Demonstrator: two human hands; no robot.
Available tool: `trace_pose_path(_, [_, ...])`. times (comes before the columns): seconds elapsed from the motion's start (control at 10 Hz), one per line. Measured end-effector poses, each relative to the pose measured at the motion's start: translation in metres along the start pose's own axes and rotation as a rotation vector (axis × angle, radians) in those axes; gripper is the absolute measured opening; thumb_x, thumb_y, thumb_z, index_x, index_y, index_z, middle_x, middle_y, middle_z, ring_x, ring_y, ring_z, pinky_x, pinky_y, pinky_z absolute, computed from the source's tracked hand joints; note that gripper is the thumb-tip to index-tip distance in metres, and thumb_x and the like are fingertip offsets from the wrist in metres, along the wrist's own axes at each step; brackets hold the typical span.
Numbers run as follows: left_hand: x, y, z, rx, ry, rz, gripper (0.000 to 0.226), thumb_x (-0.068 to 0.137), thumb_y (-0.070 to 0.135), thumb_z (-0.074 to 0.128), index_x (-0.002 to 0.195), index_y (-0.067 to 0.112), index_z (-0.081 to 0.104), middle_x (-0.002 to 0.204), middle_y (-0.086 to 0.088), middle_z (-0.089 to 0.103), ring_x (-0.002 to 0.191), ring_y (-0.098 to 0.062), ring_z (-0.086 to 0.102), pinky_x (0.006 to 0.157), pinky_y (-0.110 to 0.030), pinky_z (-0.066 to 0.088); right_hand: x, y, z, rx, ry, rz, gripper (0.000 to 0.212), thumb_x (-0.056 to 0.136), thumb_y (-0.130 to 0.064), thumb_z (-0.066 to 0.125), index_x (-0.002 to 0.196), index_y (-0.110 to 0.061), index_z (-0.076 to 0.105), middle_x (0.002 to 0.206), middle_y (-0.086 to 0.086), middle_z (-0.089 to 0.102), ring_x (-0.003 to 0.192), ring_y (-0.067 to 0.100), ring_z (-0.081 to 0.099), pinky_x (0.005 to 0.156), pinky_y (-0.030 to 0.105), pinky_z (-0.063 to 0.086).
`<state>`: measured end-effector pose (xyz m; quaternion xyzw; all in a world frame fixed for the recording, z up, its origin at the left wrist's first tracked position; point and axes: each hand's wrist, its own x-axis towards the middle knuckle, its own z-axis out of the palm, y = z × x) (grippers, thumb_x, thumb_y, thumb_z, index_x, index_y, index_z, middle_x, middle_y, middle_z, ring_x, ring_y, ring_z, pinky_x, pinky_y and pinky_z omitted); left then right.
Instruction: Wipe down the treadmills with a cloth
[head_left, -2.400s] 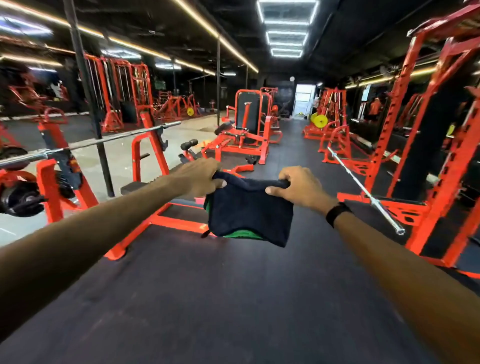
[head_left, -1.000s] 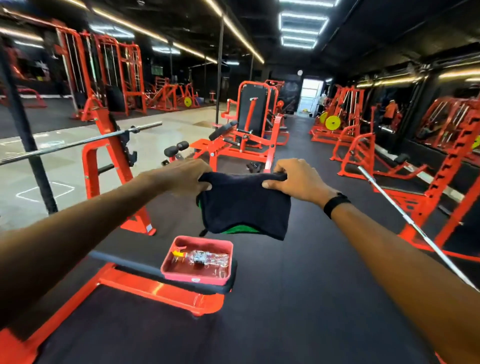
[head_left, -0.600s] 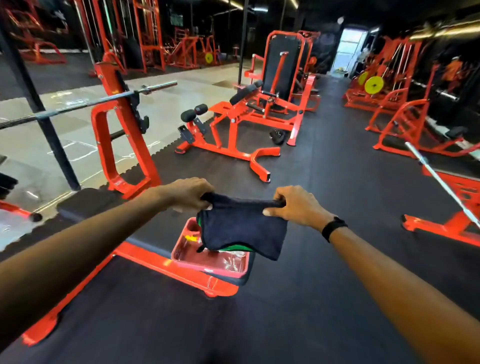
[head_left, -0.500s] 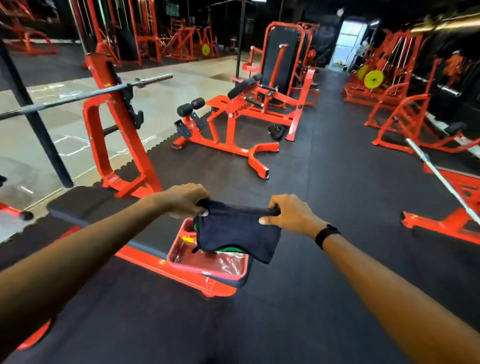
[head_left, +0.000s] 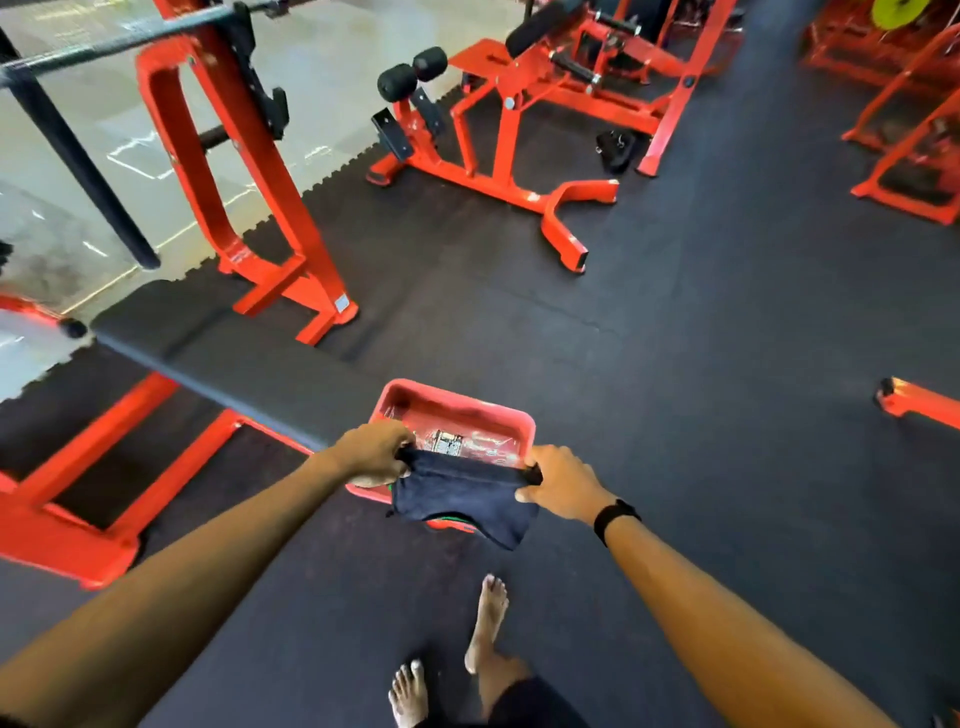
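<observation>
A dark navy cloth (head_left: 462, 499) with a green edge showing underneath hangs folded between both hands. My left hand (head_left: 374, 452) grips its left top corner and my right hand (head_left: 558, 483) grips its right top corner. The cloth hangs just in front of a red plastic tray (head_left: 511, 418) that sits on the end of a black padded bench (head_left: 234, 358). A clear plastic bottle (head_left: 452, 441) lies in the tray, partly hidden by the cloth. No treadmill is in view.
The bench has an orange frame (head_left: 78, 530) and a barbell rack upright (head_left: 234, 171) behind it. Another orange machine (head_left: 519, 119) stands further ahead, and orange frames (head_left: 914, 140) line the right. My bare feet (head_left: 483, 634) stand on black rubber flooring.
I have walked up to the bench and my view has tilted down. The cloth, still held by both hands, is now right at the tray; my feet have come into view.
</observation>
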<state>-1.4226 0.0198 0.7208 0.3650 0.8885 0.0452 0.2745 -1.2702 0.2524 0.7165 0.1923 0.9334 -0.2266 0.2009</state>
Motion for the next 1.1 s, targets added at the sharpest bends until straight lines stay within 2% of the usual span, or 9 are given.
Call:
trace_pose_path(0.2, [0.040,-0.005,0.022,-0.097,-0.029,-0.094,0.017,0.080,0.012,0.066,0.097,0.011,0.065,0.103,-0.010,0.067,0.100,-0.031,0.061,0.071,-0.034,0.041,0.050,0.019,0.019,0.052,-0.071,0.016,0.031,0.083,-0.026,0.071,0.108,-0.011,0.060,0.113,0.008,0.065,0.105,0.034,0.061,0.082,0.037,0.047])
trace_pose_path(0.3, [0.058,-0.011,0.030,-0.107,-0.050,-0.145,0.013,0.076,0.011,0.064,0.089,0.013,0.064,0.099,-0.010,0.067,0.096,-0.034,0.061,0.070,-0.038,0.045,0.070,0.026,0.023,0.062,-0.088,0.020,0.029,0.084,-0.025,0.069,0.106,-0.010,0.058,0.111,0.009,0.064,0.104,0.035,0.061,0.083,0.038,0.046])
trace_pose_path(0.5, [0.089,-0.011,0.048,-0.180,-0.078,-0.251,0.020,0.073,0.006,0.060,0.090,0.015,0.067,0.094,-0.008,0.068,0.090,-0.033,0.060,0.066,-0.030,0.037,0.103,0.043,0.042,0.090,-0.169,0.066,0.022,0.084,-0.019,0.067,0.101,-0.011,0.057,0.106,0.011,0.065,0.101,0.036,0.062,0.080,0.039,0.048])
trace_pose_path(0.6, [0.110,-0.017,0.052,-0.225,-0.087,-0.242,0.013,0.069,0.000,0.057,0.071,0.012,0.057,0.082,-0.015,0.064,0.087,-0.040,0.061,0.061,-0.030,0.032,0.119,0.045,0.045,0.114,-0.170,0.090,0.022,0.084,-0.017,0.065,0.105,-0.012,0.058,0.110,0.011,0.065,0.104,0.037,0.062,0.082,0.040,0.048])
trace_pose_path(0.7, [0.129,-0.026,0.050,-0.274,-0.094,-0.265,0.013,0.067,-0.003,0.057,0.070,0.009,0.060,0.077,-0.016,0.063,0.083,-0.040,0.062,0.061,-0.030,0.033,0.130,0.042,0.047,0.121,-0.135,0.128,0.025,0.085,-0.016,0.064,0.109,-0.013,0.058,0.111,0.012,0.067,0.106,0.038,0.062,0.085,0.041,0.048])
trace_pose_path(0.8, [0.146,-0.039,0.059,-0.305,-0.161,-0.250,0.017,0.068,-0.002,0.060,0.081,0.005,0.068,0.082,-0.013,0.067,0.086,-0.034,0.067,0.063,-0.033,0.045,0.140,0.038,0.057,0.076,-0.155,0.150,0.028,0.086,-0.012,0.062,0.114,-0.013,0.059,0.116,0.010,0.066,0.110,0.036,0.061,0.090,0.042,0.047])
trace_pose_path(0.9, [0.143,-0.045,0.076,-0.240,-0.341,-0.230,0.029,0.076,0.005,0.060,0.101,0.007,0.072,0.102,-0.010,0.073,0.099,-0.029,0.069,0.081,-0.037,0.056,0.141,0.035,0.066,0.002,-0.299,0.121,0.028,0.086,-0.011,0.061,0.114,-0.012,0.063,0.120,0.008,0.064,0.114,0.033,0.060,0.093,0.042,0.048])
trace_pose_path(1.0, [0.131,-0.050,0.092,-0.297,-0.397,-0.227,0.031,0.082,0.004,0.060,0.110,0.005,0.072,0.113,-0.011,0.072,0.108,-0.026,0.067,0.091,-0.034,0.054,0.138,0.024,0.080,0.014,-0.386,0.121,0.012,0.086,-0.015,0.062,0.097,-0.013,0.066,0.111,0.009,0.068,0.109,0.032,0.064,0.085,0.040,0.051])
trace_pose_path(1.1, [0.128,-0.058,0.099,-0.392,-0.376,-0.288,0.029,0.084,0.003,0.065,0.112,0.001,0.071,0.115,-0.013,0.071,0.109,-0.025,0.066,0.087,-0.027,0.050,0.140,0.019,0.087,0.101,-0.359,0.179,0.004,0.085,-0.014,0.062,0.082,-0.013,0.065,0.101,0.010,0.071,0.100,0.031,0.066,0.082,0.039,0.053])
